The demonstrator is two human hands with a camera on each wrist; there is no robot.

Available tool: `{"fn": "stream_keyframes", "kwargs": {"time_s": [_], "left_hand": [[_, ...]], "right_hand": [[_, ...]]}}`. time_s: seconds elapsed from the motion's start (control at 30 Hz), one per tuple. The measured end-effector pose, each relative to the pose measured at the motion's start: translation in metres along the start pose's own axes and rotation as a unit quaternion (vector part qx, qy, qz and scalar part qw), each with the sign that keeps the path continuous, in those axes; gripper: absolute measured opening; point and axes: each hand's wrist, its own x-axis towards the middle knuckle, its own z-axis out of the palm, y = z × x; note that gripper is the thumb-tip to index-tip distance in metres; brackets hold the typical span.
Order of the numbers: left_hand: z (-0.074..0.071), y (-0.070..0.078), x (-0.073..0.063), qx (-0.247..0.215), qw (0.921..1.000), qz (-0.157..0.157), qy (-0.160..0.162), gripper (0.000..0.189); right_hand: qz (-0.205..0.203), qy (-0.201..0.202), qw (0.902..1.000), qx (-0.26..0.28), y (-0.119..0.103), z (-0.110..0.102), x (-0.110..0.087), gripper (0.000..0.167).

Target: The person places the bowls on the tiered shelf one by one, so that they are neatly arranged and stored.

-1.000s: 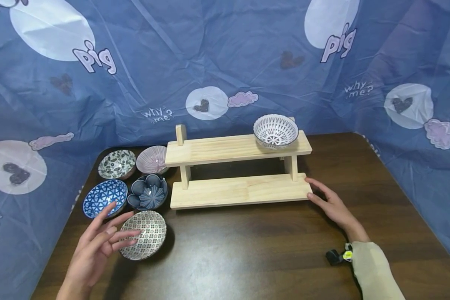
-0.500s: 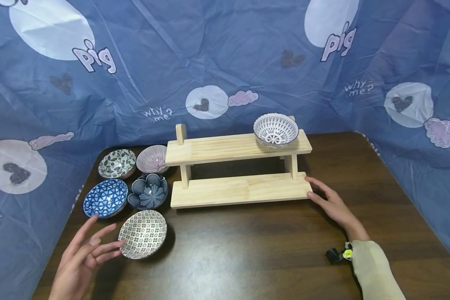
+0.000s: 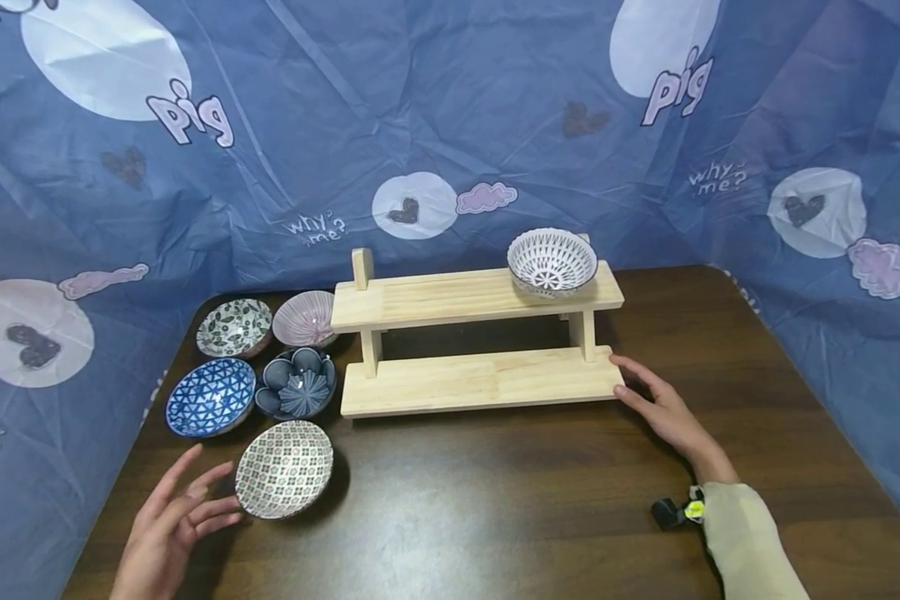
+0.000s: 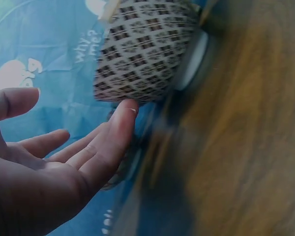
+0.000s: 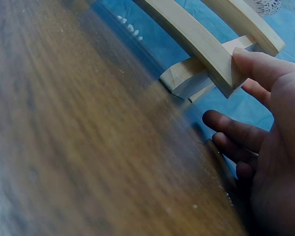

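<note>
My left hand (image 3: 167, 521) is beside a small bowl with a dark and cream flower-grid pattern (image 3: 285, 469), its fingers spread. In the left wrist view a fingertip (image 4: 128, 109) lies close under that bowl's rim; I cannot tell whether it touches. On the right, my right hand (image 3: 667, 414) rests thumb and forefinger against the end of the lower board of a two-tier wooden shelf (image 3: 480, 383). The other fingers of that hand hang loosely in the right wrist view. A white openwork-patterned bowl (image 3: 552, 262) stands at the right of the upper board.
Left of the shelf stand a blue triangle-patterned bowl (image 3: 212, 397), a dark blue petal bowl (image 3: 297, 385), a leaf-patterned bowl (image 3: 234, 328) and a pink striped bowl (image 3: 304, 319). The brown table (image 3: 450, 508) meets a blue printed cloth (image 3: 450, 100) behind.
My left hand has drawn back to the left and down, from over the flower-grid bowl to beside it. My right hand and the shelf have not moved.
</note>
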Motion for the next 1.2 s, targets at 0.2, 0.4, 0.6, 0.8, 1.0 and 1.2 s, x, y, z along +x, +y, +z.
{"fn": "stream_keyframes", "kwargs": {"time_s": [0.2, 0.4, 0.6, 0.8, 1.0, 1.2], "left_hand": [[0.0, -0.012, 0.005, 0.035, 0.9974, -0.06, 0.017, 0.063], [0.001, -0.022, 0.008, 0.063, 0.9939, -0.087, 0.023, 0.063], [-0.001, -0.023, 0.008, 0.098, 0.9901, -0.099, 0.015, 0.065], [-0.001, -0.022, 0.009, 0.096, 0.9895, -0.107, -0.014, 0.068], [-0.001, -0.024, 0.01, 0.076, 0.9905, -0.11, -0.032, 0.069], [-0.001, -0.03, 0.012, 0.016, 0.9924, -0.105, -0.062, 0.074]], "right_hand": [[0.004, -0.002, 1.0, 0.004, 0.001, 0.002, -0.001, 0.056], [0.008, -0.003, 0.9999, 0.006, 0.001, 0.002, -0.001, 0.057], [0.005, -0.002, 1.0, 0.007, 0.001, 0.002, -0.001, 0.057], [0.006, -0.002, 1.0, 0.007, 0.0, 0.001, -0.001, 0.057], [0.009, -0.002, 0.9999, 0.007, 0.0, 0.001, -0.001, 0.057], [0.005, -0.001, 1.0, 0.007, 0.0, 0.0, 0.0, 0.057]]}}
